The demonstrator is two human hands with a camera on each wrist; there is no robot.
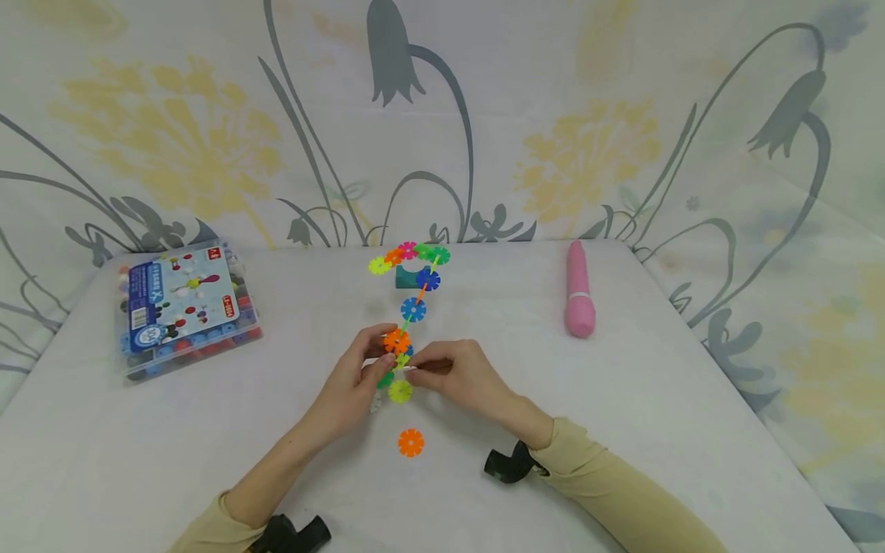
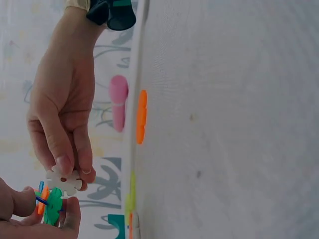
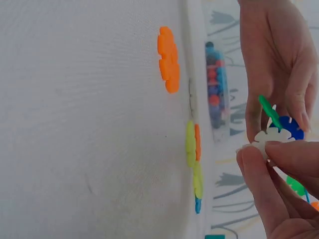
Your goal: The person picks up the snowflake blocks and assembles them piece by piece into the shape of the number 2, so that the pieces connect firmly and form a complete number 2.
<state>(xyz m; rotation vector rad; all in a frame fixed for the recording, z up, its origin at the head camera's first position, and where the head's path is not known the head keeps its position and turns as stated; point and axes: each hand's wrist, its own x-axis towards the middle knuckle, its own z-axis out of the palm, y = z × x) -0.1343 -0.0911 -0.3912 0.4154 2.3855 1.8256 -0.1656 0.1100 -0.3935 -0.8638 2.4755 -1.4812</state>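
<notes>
In the head view, my left hand (image 1: 346,392) holds a chain of colourful notched snowflake discs, with a blue disc (image 1: 413,309) and an orange disc (image 1: 397,342) along it. The left wrist view shows its thumb and fingers around a green disc (image 2: 53,205). My right hand (image 1: 470,376) pinches a white notched disc (image 3: 266,139) between thumb and fingers. That disc meets the held discs edge to edge; whether their slots are joined I cannot tell. Below the hands, a yellow disc (image 1: 399,392) and an orange disc (image 1: 411,443) lie on the table.
At the left stands a clear plastic box (image 1: 242,330) of coloured pieces with a printed label. A pink rod-shaped thing (image 1: 581,299) with a thick end lies at the right. Behind the chain is a small teal piece (image 1: 406,279). Patterned cloth hangs behind the white table (image 1: 657,399).
</notes>
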